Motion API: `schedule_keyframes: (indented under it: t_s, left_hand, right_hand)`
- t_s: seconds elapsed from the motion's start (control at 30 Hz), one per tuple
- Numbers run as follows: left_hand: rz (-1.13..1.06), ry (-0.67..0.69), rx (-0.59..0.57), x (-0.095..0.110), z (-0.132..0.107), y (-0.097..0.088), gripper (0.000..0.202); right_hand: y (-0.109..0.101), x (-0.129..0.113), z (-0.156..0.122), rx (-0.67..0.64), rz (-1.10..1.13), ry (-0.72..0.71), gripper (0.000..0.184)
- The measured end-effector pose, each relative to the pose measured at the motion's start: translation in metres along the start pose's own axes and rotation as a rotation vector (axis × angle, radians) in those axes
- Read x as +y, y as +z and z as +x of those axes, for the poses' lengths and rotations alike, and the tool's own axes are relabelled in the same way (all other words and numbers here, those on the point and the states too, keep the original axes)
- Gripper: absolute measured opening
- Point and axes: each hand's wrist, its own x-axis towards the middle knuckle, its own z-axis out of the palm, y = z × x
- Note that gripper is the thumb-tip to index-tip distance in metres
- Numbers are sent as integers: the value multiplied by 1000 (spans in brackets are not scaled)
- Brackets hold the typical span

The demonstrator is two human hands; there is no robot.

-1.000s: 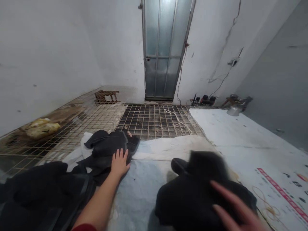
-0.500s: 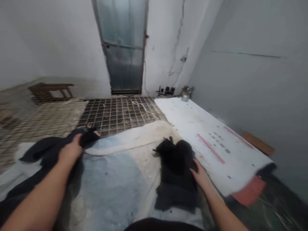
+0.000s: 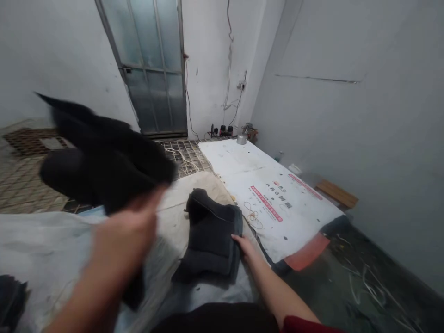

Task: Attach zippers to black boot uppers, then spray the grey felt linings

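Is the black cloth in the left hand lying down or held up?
Held up: the left hand grips the black cloth raised, hiding part of the wire grid behind it.

Left of the right hand (image 3: 247,249), a fabric piece (image 3: 211,238) lies on a cloth (image 3: 175,196), with a sheet (image 3: 239,159) ahead-right and a door (image 3: 151,88) beyond the left hand (image 3: 126,233).
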Motion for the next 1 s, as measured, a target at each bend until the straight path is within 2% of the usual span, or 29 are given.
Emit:
schedule_keyframes:
  t_s: [0.03, 0.07, 0.13, 0.17, 0.23, 0.3, 0.4, 0.5, 0.6, 0.7, 0.77, 0.87, 0.93, 1.0]
  left_hand:
    - [105, 109, -82, 38, -4, 17, 54]
    - [121, 215, -197, 73, -6, 37, 55]
    - [55, 320, -469, 126, -10, 85, 59]
    - [41, 323, -529, 143, -11, 108, 58]
    - [22, 301, -579, 160, -17, 145, 54]
    - [-6, 258, -575, 164, -27, 166, 51]
    - [-70, 200, -567, 164, -40, 170, 51]
    - [-107, 162, -554, 162, -42, 161, 42]
    - [-56, 86, -472, 155, -24, 151, 35]
    - [-11, 30, -374, 148, 2, 147, 38]
    - [-29, 16, -369, 150, 13, 152, 46]
    - [-95, -12, -424, 160, 14, 168, 73]
    - [-162, -9, -439, 165, 8, 178, 74]
    - [-223, 8, -423, 161, 6, 182, 65]
  right_hand:
    - [0, -1, 0, -54, 41, 7, 20]
    - [-1, -3, -1, -102, 82, 8, 21]
    - [-3, -5, -3, -185, 164, 4, 25]
    - [-6, -7, -6, -225, 205, 5, 26]
    - [-11, -9, -11, -305, 280, 18, 28]
    - [-15, -12, -16, -371, 336, 34, 34]
    - [-13, -18, -17, -397, 366, 44, 38]
    - [-5, -25, -10, -334, 335, 11, 26]
    - [-2, -33, 2, -279, 302, -39, 27]
    - [-7, -43, 9, -312, 299, -48, 31]
    - [-11, -49, 7, -373, 304, -26, 30]
    - [-12, -55, -4, -453, 310, -3, 30]
    - [-11, -62, -12, -463, 295, -16, 28]
    - [-12, -74, -14, -441, 257, -34, 26]
